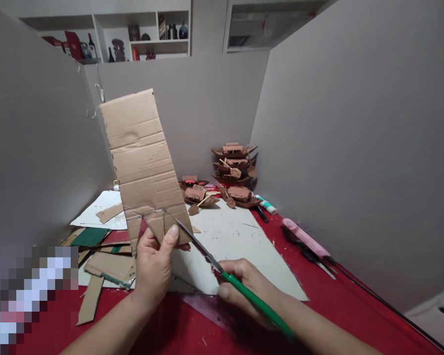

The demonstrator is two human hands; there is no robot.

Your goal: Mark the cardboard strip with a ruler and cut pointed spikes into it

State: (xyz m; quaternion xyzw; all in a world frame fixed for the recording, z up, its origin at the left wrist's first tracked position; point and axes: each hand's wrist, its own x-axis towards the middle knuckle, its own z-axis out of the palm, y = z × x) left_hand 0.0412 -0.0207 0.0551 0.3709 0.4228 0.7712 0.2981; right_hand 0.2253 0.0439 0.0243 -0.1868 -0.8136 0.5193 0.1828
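My left hand [157, 261] grips the lower end of a tall piece of cardboard [140, 162], thumb in front and fingers behind. The cardboard stands tilted above the table, with crosswise creases, drawn lines and a V-shaped notch cut into its bottom edge. Green-handled scissors [240, 291] are in my right hand [247, 288], its fingers wrapped round the handles. Their blades point up and left, and the tips reach the cardboard just right of my left thumb. Part of the blades lies along the cardboard's lower right area.
Several small model boats [235, 162] stand at the back, some stacked. Cardboard scraps [111, 266] lie at left. A white sheet [244, 246] covers part of the red table [281, 315]. On the right are a pink tool with a cord [305, 236] and a white-green tube [267, 204].
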